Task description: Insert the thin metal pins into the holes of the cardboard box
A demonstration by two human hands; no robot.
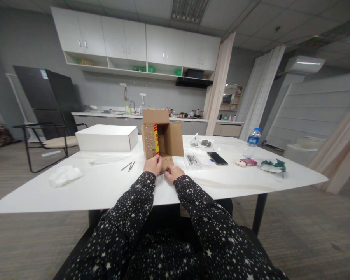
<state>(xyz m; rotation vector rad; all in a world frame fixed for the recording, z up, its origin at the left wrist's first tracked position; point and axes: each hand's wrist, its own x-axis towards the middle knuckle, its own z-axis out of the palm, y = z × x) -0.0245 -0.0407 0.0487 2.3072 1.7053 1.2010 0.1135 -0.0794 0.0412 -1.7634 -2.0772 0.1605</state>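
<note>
An open cardboard box [175, 140] stands in front of me, its opening toward me and its flaps spread. Small shiny bits dot its left flap [148, 140], beside a red and yellow strip. My left hand [153, 165] is closed at the lower front edge of the box; what its fingertips pinch is hidden. My right hand [174, 173] is closed just to the right, near the lower flap [167, 162], which also bears small bits. A thin dark piece [162, 172] shows between the hands, too small to name. Several slim metal rods [128, 166] lie left of my left hand.
On the white table [116, 194] are a white box [106, 138], a crumpled white tissue [65, 175], a clear bag with dark slim items [194, 161], a phone [217, 158], a red packet [248, 161], a water bottle [253, 142] and a green crumpled thing [273, 166].
</note>
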